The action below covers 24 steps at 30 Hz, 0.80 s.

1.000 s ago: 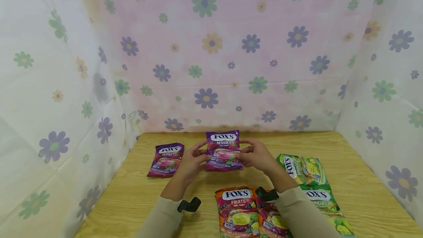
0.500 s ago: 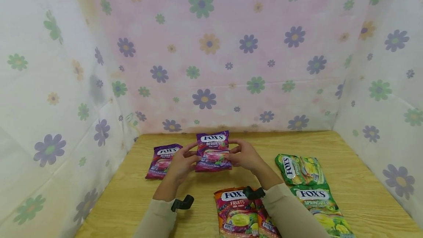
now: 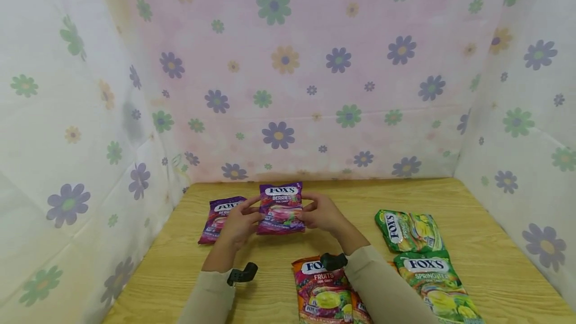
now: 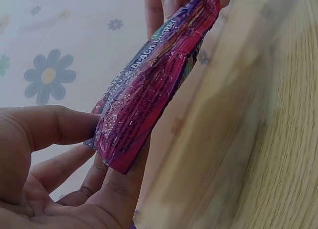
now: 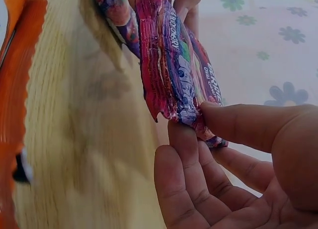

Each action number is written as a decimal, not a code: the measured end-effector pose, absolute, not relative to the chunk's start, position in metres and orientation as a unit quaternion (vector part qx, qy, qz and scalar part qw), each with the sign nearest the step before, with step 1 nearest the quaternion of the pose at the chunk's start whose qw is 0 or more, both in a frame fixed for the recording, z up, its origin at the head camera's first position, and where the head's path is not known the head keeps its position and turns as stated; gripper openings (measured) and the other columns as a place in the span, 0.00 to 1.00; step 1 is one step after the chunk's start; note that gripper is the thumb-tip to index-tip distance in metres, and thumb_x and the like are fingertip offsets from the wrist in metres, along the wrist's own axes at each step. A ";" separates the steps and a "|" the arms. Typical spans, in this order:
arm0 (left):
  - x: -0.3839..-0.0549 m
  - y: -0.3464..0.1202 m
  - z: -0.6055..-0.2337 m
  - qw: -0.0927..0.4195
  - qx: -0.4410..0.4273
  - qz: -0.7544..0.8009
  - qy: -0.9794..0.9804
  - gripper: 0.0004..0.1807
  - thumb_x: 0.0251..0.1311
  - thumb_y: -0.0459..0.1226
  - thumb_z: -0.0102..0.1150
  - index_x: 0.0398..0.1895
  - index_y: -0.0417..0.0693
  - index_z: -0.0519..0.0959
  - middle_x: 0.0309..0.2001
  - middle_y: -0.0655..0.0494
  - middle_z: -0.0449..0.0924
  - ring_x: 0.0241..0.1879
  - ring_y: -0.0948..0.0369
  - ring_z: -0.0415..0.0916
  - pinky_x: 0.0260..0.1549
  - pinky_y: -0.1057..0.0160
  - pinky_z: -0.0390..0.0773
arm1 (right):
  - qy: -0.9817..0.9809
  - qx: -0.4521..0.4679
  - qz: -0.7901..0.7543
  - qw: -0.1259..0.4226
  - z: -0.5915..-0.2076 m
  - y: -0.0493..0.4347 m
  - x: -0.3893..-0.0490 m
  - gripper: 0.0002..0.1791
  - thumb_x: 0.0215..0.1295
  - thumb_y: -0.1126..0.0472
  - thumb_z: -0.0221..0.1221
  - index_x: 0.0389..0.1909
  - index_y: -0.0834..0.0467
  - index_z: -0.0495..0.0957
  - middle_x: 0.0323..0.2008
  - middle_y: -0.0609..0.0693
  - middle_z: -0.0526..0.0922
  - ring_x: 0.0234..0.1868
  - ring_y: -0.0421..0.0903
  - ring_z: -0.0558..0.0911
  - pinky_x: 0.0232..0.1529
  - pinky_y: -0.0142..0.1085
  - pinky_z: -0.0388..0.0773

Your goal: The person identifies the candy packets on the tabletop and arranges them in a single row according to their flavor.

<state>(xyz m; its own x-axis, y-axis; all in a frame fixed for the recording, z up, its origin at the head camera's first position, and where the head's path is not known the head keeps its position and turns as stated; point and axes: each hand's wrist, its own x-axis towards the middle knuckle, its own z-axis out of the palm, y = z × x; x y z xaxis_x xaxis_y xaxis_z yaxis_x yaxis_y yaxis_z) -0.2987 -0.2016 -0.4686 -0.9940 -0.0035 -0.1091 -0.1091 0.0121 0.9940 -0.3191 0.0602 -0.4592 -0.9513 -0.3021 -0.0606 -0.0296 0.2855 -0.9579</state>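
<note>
A purple Fox's Berries candy bag (image 3: 281,210) is held up near the back of the table, its printed front toward me. My left hand (image 3: 240,220) pinches its left edge, thumb on the front and fingers behind. On the opposite edge, my right hand (image 3: 325,214) pinches it the same way. In the left wrist view the candy bag (image 4: 144,90) shows its bottom seam, above the wood surface. The right wrist view has the thumb (image 5: 243,122) pressed on the bag's front. A second purple Berries bag (image 3: 216,219) lies just left, partly covered by my left hand.
Orange-red Fox's Fruits bags (image 3: 321,289) lie at the front middle, one largely under the right sleeve. Two green Spring Tea bags (image 3: 411,231) lie at the right. Flowered cloth walls (image 3: 315,114) enclose the wooden table (image 3: 171,274) at back and sides. Each wrist wears a black camera mount (image 3: 243,274).
Both hands have carried the Berries bag leftward, closer to the other purple bag, which the left hand now partly overlaps. The bag also sits slightly lower in view than before.
</note>
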 end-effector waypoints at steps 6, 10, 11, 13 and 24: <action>-0.299 -0.208 -0.470 0.039 -0.050 0.689 0.722 0.33 0.64 0.28 0.63 0.73 0.56 0.73 0.60 0.40 0.72 0.44 0.55 0.79 0.39 0.65 0.85 | 0.793 -0.104 -0.587 0.120 -0.464 0.052 -0.321 0.33 0.65 0.64 0.70 0.71 0.56 0.74 0.44 0.58 0.84 0.35 0.50 0.86 0.39 0.43 0.89; -0.299 -0.212 -0.473 0.034 -0.060 0.681 0.729 0.33 0.63 0.27 0.64 0.72 0.55 0.74 0.59 0.41 0.71 0.44 0.55 0.78 0.38 0.66 0.84 | 0.791 -0.100 -0.591 0.125 -0.465 0.047 -0.320 0.33 0.65 0.66 0.69 0.71 0.59 0.74 0.45 0.60 0.84 0.35 0.50 0.86 0.42 0.46 0.89; -0.299 -0.213 -0.473 0.033 -0.061 0.681 0.729 0.33 0.63 0.27 0.64 0.72 0.55 0.74 0.59 0.40 0.70 0.44 0.55 0.78 0.37 0.66 0.84 | 0.790 -0.099 -0.591 0.126 -0.466 0.046 -0.320 0.33 0.65 0.66 0.69 0.71 0.59 0.73 0.46 0.61 0.84 0.36 0.50 0.86 0.42 0.47 0.89; -0.299 -0.214 -0.475 0.031 -0.063 0.680 0.730 0.33 0.63 0.27 0.65 0.72 0.53 0.74 0.58 0.41 0.69 0.43 0.56 0.77 0.35 0.68 0.82 | 0.789 -0.098 -0.594 0.127 -0.467 0.044 -0.320 0.34 0.65 0.67 0.69 0.72 0.60 0.73 0.47 0.62 0.84 0.36 0.50 0.86 0.44 0.48 0.89; -0.302 -0.222 -0.479 0.029 -0.082 0.658 0.748 0.33 0.64 0.28 0.64 0.73 0.54 0.73 0.59 0.42 0.71 0.46 0.54 0.76 0.40 0.65 0.82 | 0.789 -0.094 -0.591 0.137 -0.475 0.034 -0.325 0.33 0.65 0.66 0.69 0.71 0.58 0.74 0.44 0.59 0.85 0.35 0.49 0.88 0.43 0.47 0.89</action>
